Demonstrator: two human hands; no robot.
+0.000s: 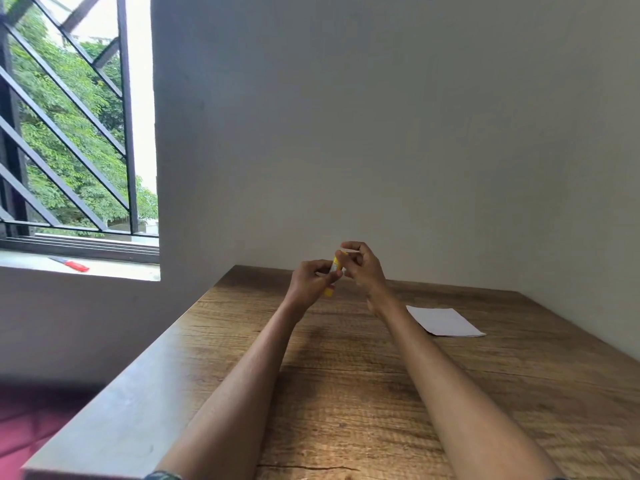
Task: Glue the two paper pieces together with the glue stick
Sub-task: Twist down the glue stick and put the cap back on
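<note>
A yellow glue stick [334,268] is held upright above the far middle of the wooden table [346,393]. My left hand [311,282] grips its body. My right hand [362,266] is closed around its top end, fingers pinched there; whether the cap is on is hidden by the fingers. White paper [445,322] lies flat on the table to the right of my right forearm; it looks like stacked sheets, edges nearly aligned.
A grey wall stands just behind the table and on its right side. To the left is a barred window with a sill holding a red-handled tool [71,264]. The table's left edge [114,403] drops to a dark red floor.
</note>
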